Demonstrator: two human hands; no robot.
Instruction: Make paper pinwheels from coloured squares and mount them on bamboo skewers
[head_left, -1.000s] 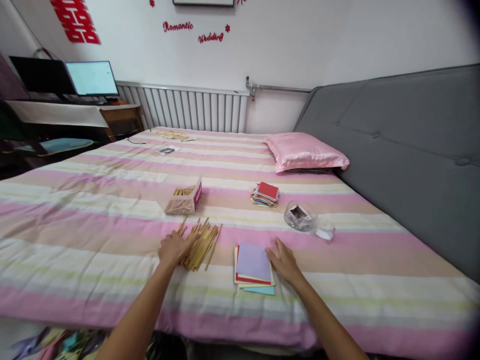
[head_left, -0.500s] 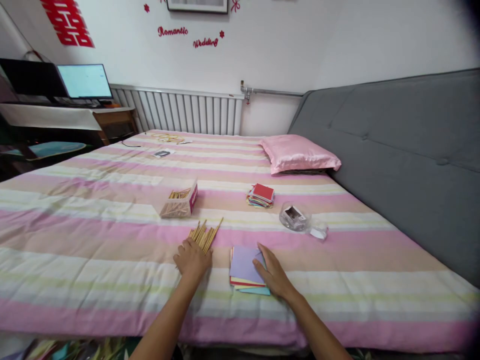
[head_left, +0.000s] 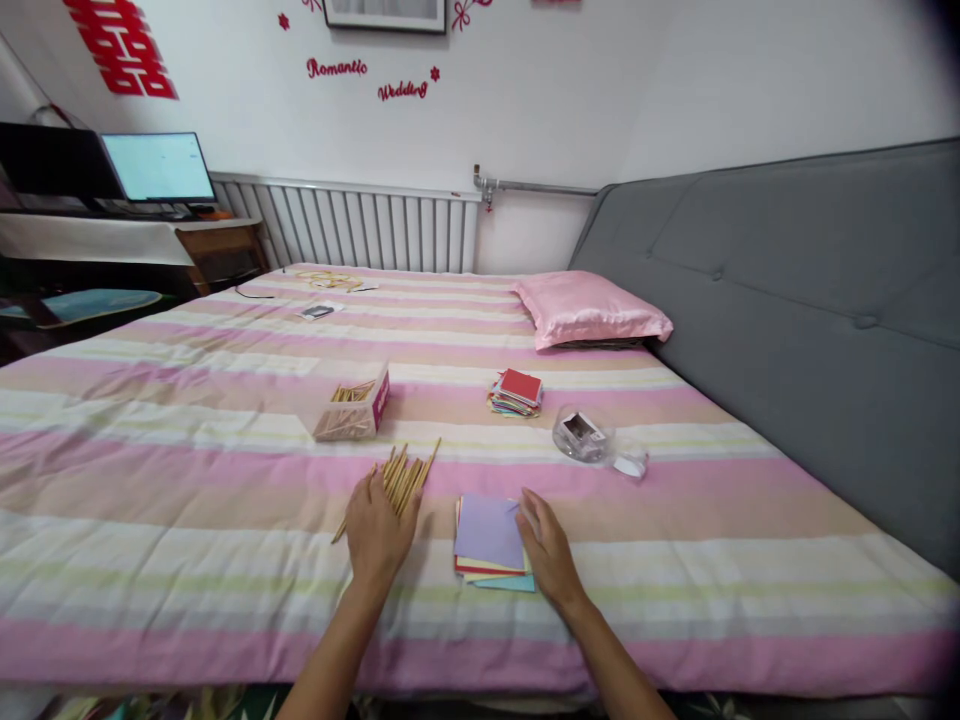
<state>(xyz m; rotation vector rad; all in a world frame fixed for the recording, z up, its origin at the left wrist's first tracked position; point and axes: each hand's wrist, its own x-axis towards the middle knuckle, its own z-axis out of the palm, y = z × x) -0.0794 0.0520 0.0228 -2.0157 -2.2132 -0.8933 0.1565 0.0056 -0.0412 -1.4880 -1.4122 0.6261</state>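
Observation:
My left hand (head_left: 377,525) is cupped over a loose bunch of thin wooden sticks (head_left: 401,480), its thumb on their right side and fingers on their left. The tips fan out beyond the fingers, and one stick juts out at the lower left. Its palm hides the near ends. To the right, a stack of square coloured papers (head_left: 489,530) lies on the bed, purple on top, with red, yellow and blue edges showing underneath. My right hand (head_left: 551,548) rests along the stack's right edge, thumb and fingers apart, not gripping it.
Beyond the sticks stands a clear plastic box (head_left: 349,425) with more sticks inside. Another paper stack (head_left: 517,390), red on top, lies further back. A round clear container (head_left: 581,435) and crumpled clear plastic (head_left: 631,462) sit to its right. A pink pillow (head_left: 592,308) is near the grey headboard (head_left: 787,250).
My left hand has shifted slightly left and its thumb has spread. The sticks fan wider, with one now sticking out at lower left. My right thumb has drawn back off the purple sheet toward its edge.

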